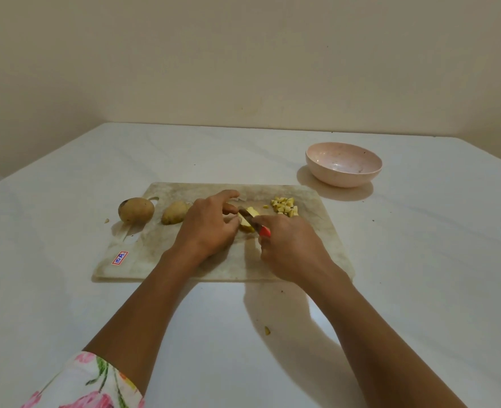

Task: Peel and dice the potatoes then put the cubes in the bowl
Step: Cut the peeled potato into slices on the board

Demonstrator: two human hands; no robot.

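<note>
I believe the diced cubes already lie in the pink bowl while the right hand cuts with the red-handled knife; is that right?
Not quite: the head view shows the diced cubes piled on the cutting board; the pink bowl holds none. The right hand does cut with the red-handled knife.

Just beyond the right hand (290, 245) a pile of potato cubes (284, 207) sits on the cutting board (325, 237), and farther beyond to its right the pink bowl (343, 164) stands on the worktop (420, 260), with bare board and worktop between pile and bowl. Left of the left hand (211, 228) stand a potato (175, 212) just beside the hand on the board, and a second potato (136, 209) past it at the board's corner. The knife (252, 221) and the cut potato piece (252, 212) fill the gap between both hands, while the worktop nearer than the hands lies open except for a small scrap (267, 330).
</note>
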